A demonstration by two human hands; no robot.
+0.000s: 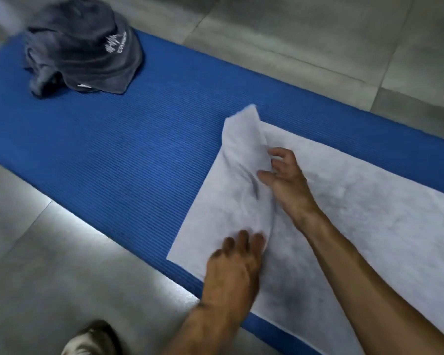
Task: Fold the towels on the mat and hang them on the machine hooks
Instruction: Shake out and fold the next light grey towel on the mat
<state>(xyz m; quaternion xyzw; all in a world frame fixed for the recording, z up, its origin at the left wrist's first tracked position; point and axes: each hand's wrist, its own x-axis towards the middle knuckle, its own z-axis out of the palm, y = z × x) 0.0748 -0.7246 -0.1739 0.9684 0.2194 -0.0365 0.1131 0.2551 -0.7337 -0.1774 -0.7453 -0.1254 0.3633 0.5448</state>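
White towel (344, 213) runs lengthwise along the mat (113, 155) to the right, its raised left end pinched by the right hand (283, 180), seemingly also by the left hand (235, 262).

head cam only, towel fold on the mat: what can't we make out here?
- Machine hooks: none in the head view, outside the frame.
- White towel: its right part is cut off by the frame edge, so full extent unknown.
- Left hand: motion-blurred, fingertips buried in the raised fold; grip unclear.
- Grey towel: bunched and blurred; white print unreadable.
- Shoe: cut by the bottom edge.
- Right hand: palm side hidden.
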